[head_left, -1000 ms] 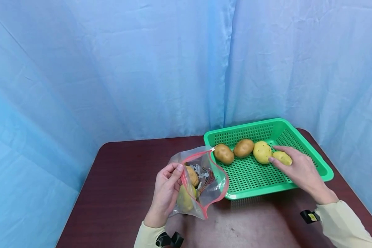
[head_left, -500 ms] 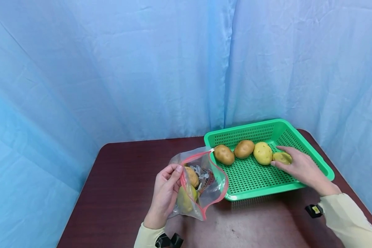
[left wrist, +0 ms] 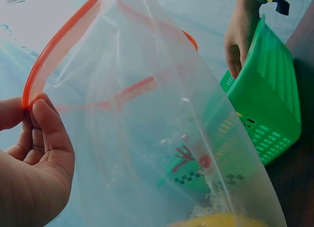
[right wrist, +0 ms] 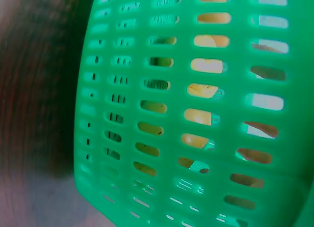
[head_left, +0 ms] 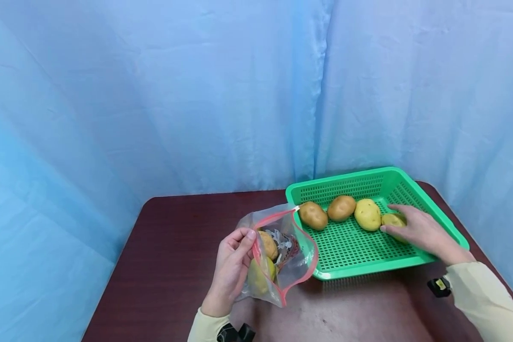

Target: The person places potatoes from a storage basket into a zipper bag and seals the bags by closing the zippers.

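My left hand pinches the red zip rim of a clear zip bag between thumb and fingers, its mouth spread. Inside lie a tan potato-like thing and a yellow one, seen through the film. In the left wrist view, the bag stretches away from the pinching hand. My right hand reaches into the green basket, thumb and fingers around a yellow potato at the right end. The basket wall hides that hand in the right wrist view.
Beside the held one sits another yellow potato, with two brown potatoes farther left in the basket. The dark red-brown table extends left and in front. A blue curtain hangs behind.
My right hand's thumb and fingers have closed in on the yellow potato, which looks slightly turned. The left hand holds the bag as before. The whole head view has shifted slightly.
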Tool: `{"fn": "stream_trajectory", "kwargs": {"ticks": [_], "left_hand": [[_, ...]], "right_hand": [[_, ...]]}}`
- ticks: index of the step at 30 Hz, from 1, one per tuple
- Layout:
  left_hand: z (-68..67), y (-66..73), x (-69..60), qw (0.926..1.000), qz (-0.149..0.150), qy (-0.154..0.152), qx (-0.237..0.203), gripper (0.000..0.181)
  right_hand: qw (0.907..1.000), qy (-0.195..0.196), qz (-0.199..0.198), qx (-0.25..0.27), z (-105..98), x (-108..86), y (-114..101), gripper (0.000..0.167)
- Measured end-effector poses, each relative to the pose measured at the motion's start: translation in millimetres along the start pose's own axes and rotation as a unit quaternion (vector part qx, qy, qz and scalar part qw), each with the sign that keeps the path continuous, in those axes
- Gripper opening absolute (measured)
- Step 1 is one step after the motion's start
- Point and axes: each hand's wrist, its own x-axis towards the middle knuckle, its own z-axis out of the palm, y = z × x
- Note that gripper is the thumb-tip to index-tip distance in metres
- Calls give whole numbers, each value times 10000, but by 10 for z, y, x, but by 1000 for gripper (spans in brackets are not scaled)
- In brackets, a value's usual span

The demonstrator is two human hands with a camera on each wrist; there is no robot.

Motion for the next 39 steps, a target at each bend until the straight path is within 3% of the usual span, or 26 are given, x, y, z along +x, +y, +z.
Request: {"fn": "stream_trajectory", "kwargs": {"ticks": [7,20,29,39], "left_hand": [[-9,12,-13,10000,47,-15,-5,14],[-23,24,-3,9999,90,71,-14,16],[-16,7,1,9999,20,108,-71,14],[-17,13,-4,9999,53,93,-50,13]], "right_hand": [[9993,-312,70,-176,20,74,93,87],[9957,-312,-574,-649,20,167,231,65],[9982,67,-511,-297,-22,31,159,66],[9942,897,-599,-18,-161,-165,-151,68]]}}
